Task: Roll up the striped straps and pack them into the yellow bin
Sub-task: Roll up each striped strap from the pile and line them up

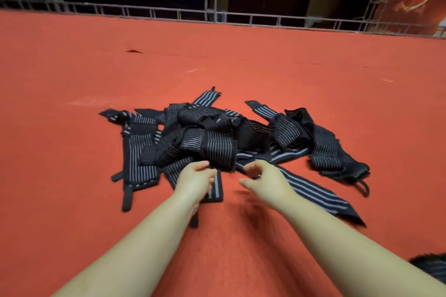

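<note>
Mid-frame on the red mat (pixel 72 79), our two hands reach the near edge of a heap of striped straps (pixel 207 137).

Just below centre, our left hand (pixel 194 182) hovers over one flat strap (pixel 215 187) that runs toward the lower edge, fingers straight and loosely spread, gripping nothing; our right hand (pixel 264 182) sits just beside it to the right, fingers curled loosely, and we cannot tell whether the fingertips touch the long strap (pixel 321 194) that trails toward the lower right. The two hands are apart, with bare mat between them. We can read no label or writing on any strap. Wide bare mat lies to the left, right and beyond the heap, up to a grey metal truss (pixel 169 13) along the upper edge. A dark object (pixel 432 266) shows at the lower right corner.
</note>
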